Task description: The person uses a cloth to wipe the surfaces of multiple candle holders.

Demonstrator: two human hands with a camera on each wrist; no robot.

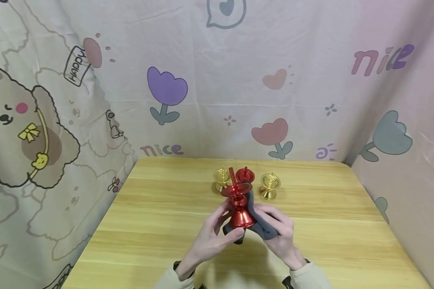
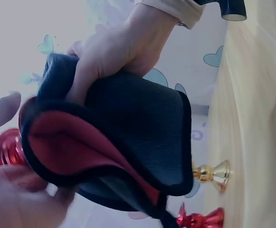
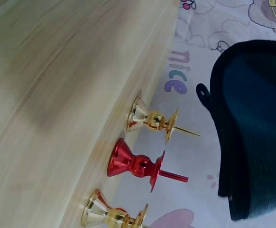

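Item: red candle holder [image 1: 239, 204], metallic finish, flared bell foot, narrow waist, wide drip dish, thin spike on top. Held above the table, tipped slightly, between both hands.

Grip: left hand [image 1: 212, 237] curls its fingers round the flared foot from below and beside it. Right hand [image 1: 279, 233] clutches a dark cloth [image 1: 262, 224] bunched against the holder's far side; in the left wrist view the cloth [image 2: 128, 133] folds thickly under that hand's fingers [image 2: 88, 76] and mirrors some red.

Handling, judged: probably light, thin metal or plated plastic, rigid, with a glossy skin that would slip in bare fingers. The waist just above the left hand's hold looks the surest place to take it; the foot gives a broad second hold. The spike beyond the grip seems slender enough to bend or prick and is best left alone. The cloth is soft, limp and grippy.

Companions: past the held piece, away from the person, a second red holder [image 1: 245, 175] stands between two gold holders [image 1: 222, 179], one to either side, all upright and apart from each other. The right wrist view shows the same row [image 3: 138, 164] on the board.

Surface: pale wood-grain table [image 1: 159, 224], smooth, rounded corners.

Room: walls hung with a pastel printed sheet [image 1: 209, 80] of tulips, hearts, a cartoon dog and the word "nice". Cream sleeve cuffs [image 1: 307, 277] at both wrists.
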